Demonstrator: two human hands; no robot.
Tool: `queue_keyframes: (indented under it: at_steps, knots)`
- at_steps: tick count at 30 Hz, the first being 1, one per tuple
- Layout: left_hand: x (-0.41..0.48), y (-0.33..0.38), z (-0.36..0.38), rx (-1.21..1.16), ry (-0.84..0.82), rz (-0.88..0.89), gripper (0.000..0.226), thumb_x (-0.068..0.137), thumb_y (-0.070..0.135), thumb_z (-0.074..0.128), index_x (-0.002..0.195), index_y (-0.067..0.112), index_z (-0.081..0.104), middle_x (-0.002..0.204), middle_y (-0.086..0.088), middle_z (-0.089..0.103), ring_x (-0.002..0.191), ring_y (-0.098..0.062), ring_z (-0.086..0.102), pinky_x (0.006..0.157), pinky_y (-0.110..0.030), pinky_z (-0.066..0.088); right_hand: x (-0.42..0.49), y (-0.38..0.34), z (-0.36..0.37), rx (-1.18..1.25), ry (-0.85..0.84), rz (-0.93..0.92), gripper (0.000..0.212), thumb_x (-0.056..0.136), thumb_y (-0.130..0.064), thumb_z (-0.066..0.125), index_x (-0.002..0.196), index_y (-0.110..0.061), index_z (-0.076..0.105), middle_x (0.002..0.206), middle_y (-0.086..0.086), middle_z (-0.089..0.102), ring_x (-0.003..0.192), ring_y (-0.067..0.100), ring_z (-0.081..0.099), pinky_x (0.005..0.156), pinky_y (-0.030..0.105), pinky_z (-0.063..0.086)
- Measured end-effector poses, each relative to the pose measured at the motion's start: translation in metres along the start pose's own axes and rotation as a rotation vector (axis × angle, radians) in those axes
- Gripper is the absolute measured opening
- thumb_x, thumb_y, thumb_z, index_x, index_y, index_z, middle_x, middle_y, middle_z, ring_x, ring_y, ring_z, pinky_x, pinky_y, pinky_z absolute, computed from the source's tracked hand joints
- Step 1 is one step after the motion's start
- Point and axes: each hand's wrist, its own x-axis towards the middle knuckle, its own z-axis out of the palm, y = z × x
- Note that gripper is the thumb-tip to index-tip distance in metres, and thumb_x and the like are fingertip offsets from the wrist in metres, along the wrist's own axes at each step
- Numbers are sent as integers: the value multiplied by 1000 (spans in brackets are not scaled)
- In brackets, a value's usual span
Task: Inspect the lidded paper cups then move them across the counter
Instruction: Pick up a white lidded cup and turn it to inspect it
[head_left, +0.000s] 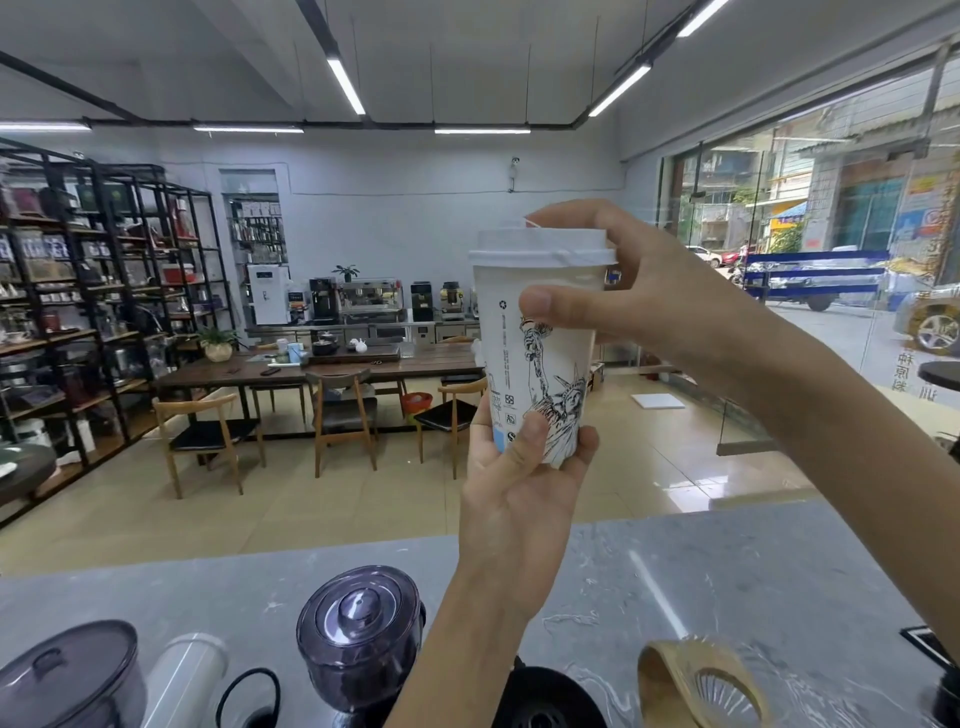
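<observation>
A tall white paper cup (535, 364) with a translucent lid (543, 247) and a Statue of Liberty drawing is raised high in front of me, upright and slightly tilted. My left hand (519, 483) grips its base from below, thumb on the front. My right hand (639, 301) holds the upper part, thumb across the cup wall and fingers curled over the lid's far side. No other lidded cup shows in this view.
Below lies a grey marble counter (727, 582). Along its near edge stand two dark lidded grinder hoppers (358, 649) (67, 680), a white cylinder (187, 675) and a wooden-rimmed holder (701, 686). Beyond are a dining table with chairs, shelves and a glass front.
</observation>
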Motion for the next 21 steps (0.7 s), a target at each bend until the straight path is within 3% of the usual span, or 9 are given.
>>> queue_keyframes:
  at_steps: [4, 7, 12, 17, 21]
  knots:
    - [-1, 7, -3, -168, -60, -204, 57, 95, 35, 62, 141, 5, 51, 133, -21, 60, 121, -35, 52, 87, -43, 53, -1, 4, -4, 67, 25, 1, 55, 63, -46, 89, 113, -44, 66, 107, -8, 73, 96, 11, 74, 71, 26, 61]
    - [-2, 7, -5, -249, -53, -305, 64, 98, 47, 54, 144, 3, 47, 135, -24, 56, 119, -40, 55, 84, -41, 55, 0, 6, -6, 134, 29, 13, 50, 65, -44, 86, 111, -44, 65, 105, -11, 75, 96, 12, 74, 68, 21, 59]
    - [-1, 6, -9, -321, -26, -380, 64, 97, 42, 56, 145, 2, 45, 136, -24, 50, 105, -37, 63, 79, -35, 59, 2, 7, -9, 146, -9, 22, 49, 68, -40, 87, 112, -47, 66, 109, -9, 75, 101, 15, 73, 75, 26, 60]
    - [-1, 8, -7, -276, -45, -273, 53, 93, 28, 64, 139, 5, 54, 133, -24, 57, 111, -41, 60, 83, -34, 59, -2, 9, -12, 158, -50, -8, 65, 83, -30, 76, 141, -41, 48, 128, -3, 65, 113, 18, 68, 84, 34, 60]
    - [-5, 3, -3, -76, -31, -61, 50, 90, 19, 65, 138, 5, 55, 132, -19, 62, 119, -36, 57, 94, -39, 53, -8, 8, -10, 99, -2, 8, 78, 79, -47, 77, 146, -46, 37, 131, -4, 64, 115, 13, 66, 84, 37, 61]
